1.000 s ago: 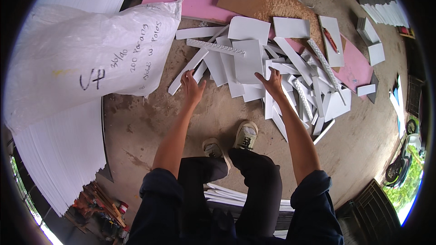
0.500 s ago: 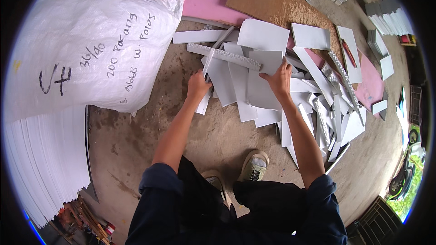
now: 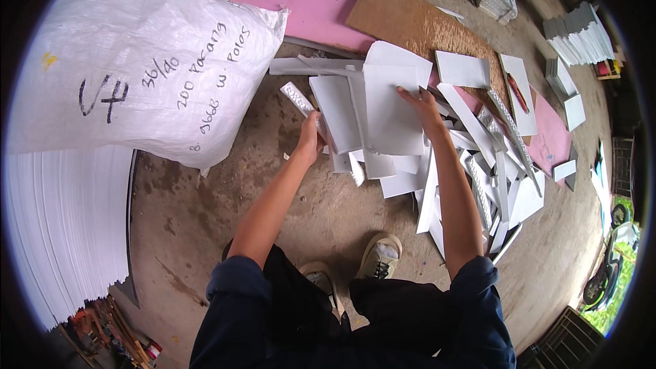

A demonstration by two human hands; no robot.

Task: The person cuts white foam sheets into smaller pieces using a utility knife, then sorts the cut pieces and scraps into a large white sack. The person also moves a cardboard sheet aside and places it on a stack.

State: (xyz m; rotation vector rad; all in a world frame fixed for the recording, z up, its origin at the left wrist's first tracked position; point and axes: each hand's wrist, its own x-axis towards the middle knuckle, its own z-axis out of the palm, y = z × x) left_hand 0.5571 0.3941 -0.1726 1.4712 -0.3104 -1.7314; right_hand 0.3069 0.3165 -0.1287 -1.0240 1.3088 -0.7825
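Observation:
My left hand [image 3: 309, 138] is closed on a narrow white strip [image 3: 295, 98] with a bumpy, silvery-white face, at the left side of a loose heap of white board offcuts. To the right, my right hand [image 3: 424, 111] grips the right edge of a white rectangular board piece [image 3: 393, 119], its thumb lying on the upper face. Between the hands a greyish-white board piece [image 3: 336, 113] rests tilted on the heap. Part of the strip is hidden behind my left hand and the boards.
A stuffed white sack [image 3: 164, 96] with handwriting sits on stacked white sheets [image 3: 75, 232] at left. Behind the heap lie a pink board [image 3: 307, 7] and a worn brown board [image 3: 403, 20]. A red cutter knife [image 3: 517, 91] rests on a white piece at right.
The bumpy strip has swung steeper and shifted left with my left hand. My right hand's board now lies farther left and nearer over the heap. The view has shifted slightly.

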